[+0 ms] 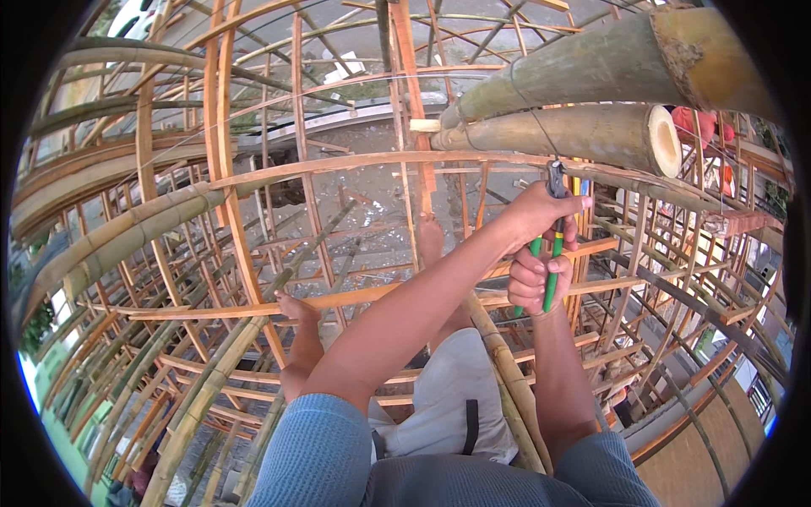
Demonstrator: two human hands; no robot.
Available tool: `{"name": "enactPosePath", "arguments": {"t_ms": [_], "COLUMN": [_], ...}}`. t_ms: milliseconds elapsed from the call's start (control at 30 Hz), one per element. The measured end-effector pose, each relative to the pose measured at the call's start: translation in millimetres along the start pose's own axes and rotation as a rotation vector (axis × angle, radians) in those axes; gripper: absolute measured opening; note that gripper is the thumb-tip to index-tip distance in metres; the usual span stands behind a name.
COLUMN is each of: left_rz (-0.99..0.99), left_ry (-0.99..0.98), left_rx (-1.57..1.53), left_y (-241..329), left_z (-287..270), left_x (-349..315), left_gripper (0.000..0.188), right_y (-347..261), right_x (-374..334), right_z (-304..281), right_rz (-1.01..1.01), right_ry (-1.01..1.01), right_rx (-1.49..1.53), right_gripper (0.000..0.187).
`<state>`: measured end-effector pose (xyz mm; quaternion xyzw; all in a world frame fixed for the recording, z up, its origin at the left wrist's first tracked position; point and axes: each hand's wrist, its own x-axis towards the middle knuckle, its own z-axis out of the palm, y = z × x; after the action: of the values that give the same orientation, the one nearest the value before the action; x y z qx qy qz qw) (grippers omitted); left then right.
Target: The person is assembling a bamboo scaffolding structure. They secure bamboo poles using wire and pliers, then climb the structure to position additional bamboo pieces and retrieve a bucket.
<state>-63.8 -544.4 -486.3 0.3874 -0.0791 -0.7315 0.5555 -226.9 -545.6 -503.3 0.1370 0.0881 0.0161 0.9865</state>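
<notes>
Green-handled pliers [552, 269] stand upright in front of me, jaws pointing away. My right hand [538, 280] is closed round the handles. Just above it, my left hand [545, 213] wraps the pliers near the jaws, its thumb stretched to the right. The jaws meet a thin dark wire [541, 123] that loops round two thick bamboo poles. The upper pole [583, 69] is greenish; the lower pole [557, 140] is paler, with a hollow cut end. A long wooden batten [355, 162] runs beneath them. Whether the jaws bite the wire is hard to tell.
Bamboo and timber scaffolding surrounds me, with the ground [363, 220] far below. My bare feet rest on the framework, one on a wooden rail [363, 297]. An upright post [414, 93] stands ahead. Someone in red [694, 125] is partly visible behind the poles at right.
</notes>
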Motion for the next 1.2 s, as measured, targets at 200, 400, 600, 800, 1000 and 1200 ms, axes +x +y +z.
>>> {"name": "enactPosePath", "arguments": {"t_ms": [200, 400, 600, 800, 1000, 1200], "left_rz": [0.061, 0.076, 0.105, 0.065, -0.024, -0.076], "left_ry": [-0.072, 0.008, 0.093, 0.327, 0.360, -0.228], "left_rx": [-0.162, -0.058, -0.183, 0.005, 0.176, -0.483], "left_y": [-2, 6, -8, -4, -2, 7], "left_z": [-1, -9, 20, 31, 31, 5], "left_x": [-4, 3, 15, 5, 0, 5], "left_gripper": [0.038, 0.033, 0.026, 0.037, 0.056, 0.042], "right_y": [6, -18, 48, 37, 24, 26], "right_x": [-7, -55, -2, -1, -33, -20], "right_z": [25, 56, 74, 83, 55, -7], "right_rz": [-0.073, 0.238, -0.293, -0.206, -0.310, -0.226], "right_ry": [0.420, 1.074, 1.549, 1.451, 0.673, 0.032], "right_rx": [-0.462, -1.672, -2.319, -1.919, -0.703, -0.053], "right_gripper": [0.047, 0.072, 0.076, 0.044, 0.044, 0.052]}}
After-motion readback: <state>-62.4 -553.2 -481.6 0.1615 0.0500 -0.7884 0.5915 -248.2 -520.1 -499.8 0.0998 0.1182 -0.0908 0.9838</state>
